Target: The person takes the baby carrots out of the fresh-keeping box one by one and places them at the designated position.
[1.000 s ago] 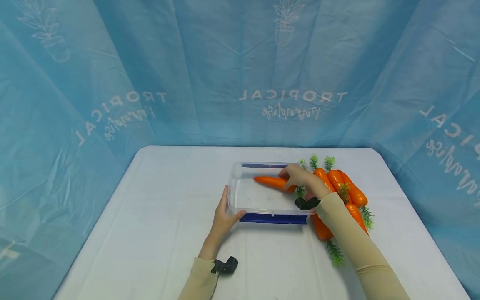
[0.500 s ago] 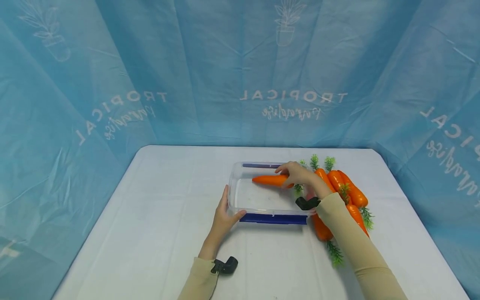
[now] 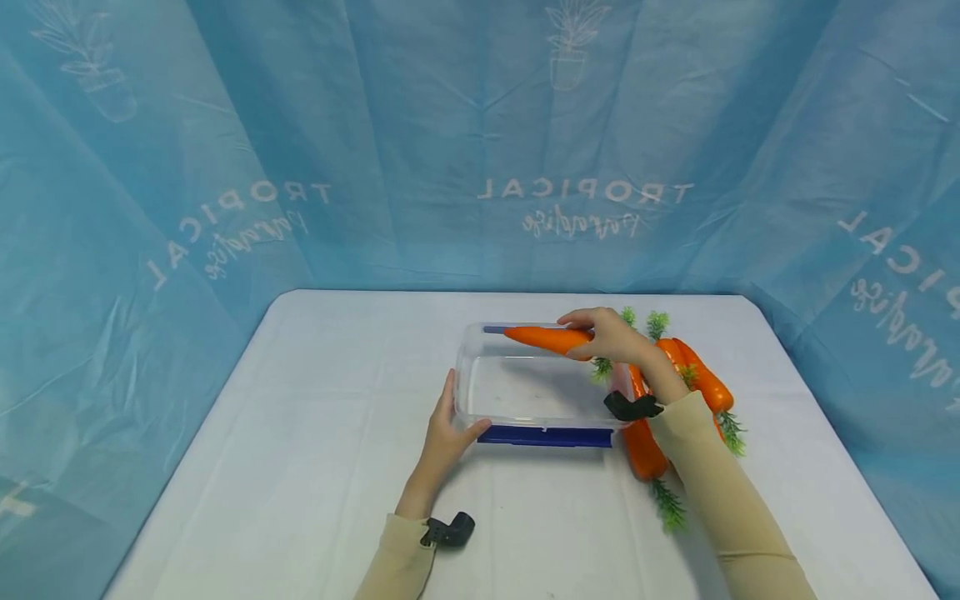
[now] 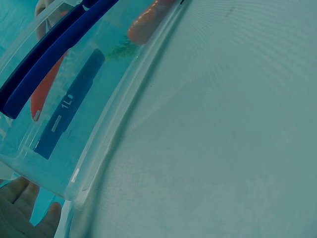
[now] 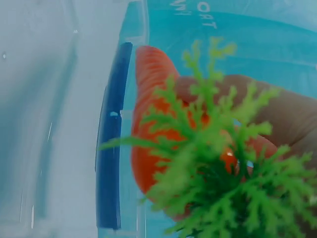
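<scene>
In the head view, my right hand pinches an orange toy carrot near its leafy end, above the back part of a clear plastic container with dark blue side clips. The carrot's tip points left. Close up in the right wrist view, the green leaves cover part of the fingers. My left hand rests against the container's front left corner, its fingers fairly straight along the left side and its thumb at the front. Only fingers of this left hand show in the left wrist view.
Several more carrots with green tops lie to the right of the container, partly hidden by my right arm. One carrot lies at its front right corner. Blue curtains enclose the white table at the back and sides.
Between half a second ago and now, my right hand has lifted the carrot up from inside the container, toward its back edge. My left hand and the container have stayed put.
</scene>
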Motion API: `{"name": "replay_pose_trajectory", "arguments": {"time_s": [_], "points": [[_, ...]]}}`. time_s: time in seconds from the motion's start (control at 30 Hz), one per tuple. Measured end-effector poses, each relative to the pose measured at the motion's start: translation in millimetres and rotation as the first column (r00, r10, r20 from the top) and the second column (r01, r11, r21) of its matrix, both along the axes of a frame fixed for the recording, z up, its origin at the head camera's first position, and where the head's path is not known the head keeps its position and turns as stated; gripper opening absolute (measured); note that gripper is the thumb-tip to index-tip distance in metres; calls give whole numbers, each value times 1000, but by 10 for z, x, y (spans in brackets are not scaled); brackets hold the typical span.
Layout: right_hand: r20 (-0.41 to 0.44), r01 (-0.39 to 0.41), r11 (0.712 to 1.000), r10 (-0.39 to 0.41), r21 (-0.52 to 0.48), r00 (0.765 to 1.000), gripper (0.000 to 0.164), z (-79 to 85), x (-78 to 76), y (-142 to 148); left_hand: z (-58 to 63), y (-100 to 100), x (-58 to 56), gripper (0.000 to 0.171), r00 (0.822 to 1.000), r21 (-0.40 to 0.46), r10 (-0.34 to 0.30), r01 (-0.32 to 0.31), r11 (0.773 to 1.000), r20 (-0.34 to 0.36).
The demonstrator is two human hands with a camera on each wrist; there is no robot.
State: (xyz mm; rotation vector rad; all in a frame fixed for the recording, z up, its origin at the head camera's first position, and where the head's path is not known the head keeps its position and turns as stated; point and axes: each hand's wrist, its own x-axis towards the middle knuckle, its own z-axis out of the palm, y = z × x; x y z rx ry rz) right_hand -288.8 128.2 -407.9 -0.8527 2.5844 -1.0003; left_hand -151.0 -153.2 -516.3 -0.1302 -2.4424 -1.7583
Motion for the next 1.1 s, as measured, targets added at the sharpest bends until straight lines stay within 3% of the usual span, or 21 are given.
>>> {"name": "replay_pose_trajectory", "arguments": {"time_s": [0.1, 0.3, 0.57, 0.73, 0.87, 1.1], "points": [[-16, 49, 999, -49, -22, 999, 52, -5, 28, 67, 135, 16, 48, 101, 1000, -2, -13, 13, 1000, 7], [-61, 150, 986, -154, -66, 986, 50, 14, 165, 182, -199, -24, -85, 102, 1000, -16, 3, -3, 1000, -3], [-23, 281, 953, -285, -117, 958, 48, 45, 319, 393, -234, -33, -93, 103, 999, 6, 2, -2, 1000, -38], [-68, 366, 923, -375, -119, 925, 48, 9, 370, 557, -224, -27, -93, 102, 1000, 1, 5, -5, 1000, -14], [-77, 442, 885, -456, -146, 887, 49, -19, 411, 719, -158, -13, -68, 101, 1000, -9, 1, 0, 1000, 8], [-109, 526, 829, -550, -192, 828, 49, -126, 439, 1020, 164, 17, 62, 102, 1000, -3, -20, 20, 1000, 9]]}}
